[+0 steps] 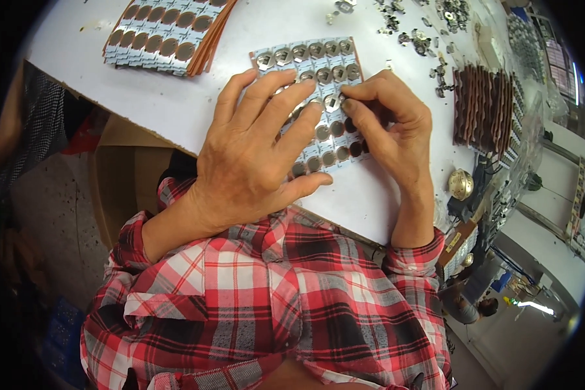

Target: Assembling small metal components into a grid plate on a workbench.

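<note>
A panel of small circuit boards point(344, 144) lies on the white table under both hands. Silver metal clips point(316, 50) sit on its far rows, while the nearer rows show bare round pads point(328, 158). My left hand point(253, 140) rests over the panel's left side with its fingers spread, the fingertips reaching over the clips. Thumb and forefinger of my right hand point(390, 120) are pinched together at the panel's right edge, around a small metal clip that the fingertips mostly hide. Beside that pinch, another clip point(331, 102) is seated on the board.
A stack of similar panels point(159, 36) is at the far left. Loose metal clips point(422, 42) lie scattered at the far right. Farther right stand stacked brown-edged panels point(484, 107), near a round metal object point(461, 184). Another person point(461, 305) is in the background.
</note>
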`<state>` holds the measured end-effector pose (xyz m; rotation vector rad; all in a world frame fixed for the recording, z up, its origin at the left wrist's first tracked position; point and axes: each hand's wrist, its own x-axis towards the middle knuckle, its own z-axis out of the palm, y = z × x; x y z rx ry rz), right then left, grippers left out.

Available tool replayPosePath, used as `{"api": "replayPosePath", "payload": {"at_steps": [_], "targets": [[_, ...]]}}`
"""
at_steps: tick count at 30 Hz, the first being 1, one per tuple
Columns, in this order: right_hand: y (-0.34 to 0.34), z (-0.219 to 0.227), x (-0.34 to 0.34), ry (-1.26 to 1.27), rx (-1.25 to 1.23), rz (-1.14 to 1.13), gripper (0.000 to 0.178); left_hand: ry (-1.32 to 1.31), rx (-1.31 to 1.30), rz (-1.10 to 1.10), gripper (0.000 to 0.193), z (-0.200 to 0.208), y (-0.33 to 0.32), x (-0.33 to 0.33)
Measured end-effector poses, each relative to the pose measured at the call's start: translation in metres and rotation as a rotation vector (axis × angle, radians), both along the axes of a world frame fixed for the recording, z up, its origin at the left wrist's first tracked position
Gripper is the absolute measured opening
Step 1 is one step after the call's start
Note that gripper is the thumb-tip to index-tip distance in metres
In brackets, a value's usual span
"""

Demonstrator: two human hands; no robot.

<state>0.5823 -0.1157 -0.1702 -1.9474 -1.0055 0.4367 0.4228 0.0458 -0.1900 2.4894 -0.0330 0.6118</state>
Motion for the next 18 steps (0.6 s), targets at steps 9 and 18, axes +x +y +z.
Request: {"api": "replayPosePath", "payload": {"at_steps": [9, 18], "targets": [[-0.013, 0.002, 0.035, -0.319, -0.020, -0.238, 0.021, -0.024, -0.004, 0.023, 0.079, -0.007, 0.001, -0.005], [-0.018, -0.005, 0.039, -0.164, 0.057, -0.210, 0.015, 0.033, -0.016, 0.034, 0.077, -0.003, -0.001, -0.003]]}}
